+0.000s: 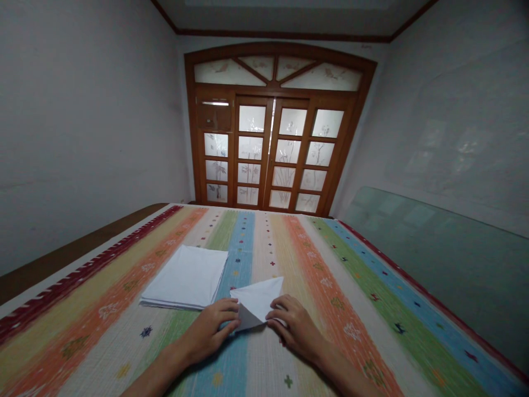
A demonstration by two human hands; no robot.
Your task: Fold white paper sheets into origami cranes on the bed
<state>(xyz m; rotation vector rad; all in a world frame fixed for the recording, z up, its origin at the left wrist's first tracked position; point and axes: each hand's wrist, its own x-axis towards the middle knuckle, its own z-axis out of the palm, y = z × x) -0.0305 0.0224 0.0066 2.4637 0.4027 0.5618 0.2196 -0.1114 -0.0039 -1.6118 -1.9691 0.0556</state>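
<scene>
A partly folded sheet of white paper (259,295) lies in front of me, with a flap raised along its near side. My left hand (215,325) grips its left edge, fingers curled over the paper and thumb below. My right hand (294,325) holds the right corner, its fingers bent against the paper's edge. Just to the left, a stack of white paper sheets (185,275) lies flat, its edges slightly uneven. Neither hand is on the stack, though my left hand is close to its near right corner.
A striped, multicoloured cloth (343,309) covers the table. Brown edging (95,237) runs along the left side. A greenish glass panel (433,259) stands by the right wall. Beyond the far end are wooden doors (268,149) with frosted panes.
</scene>
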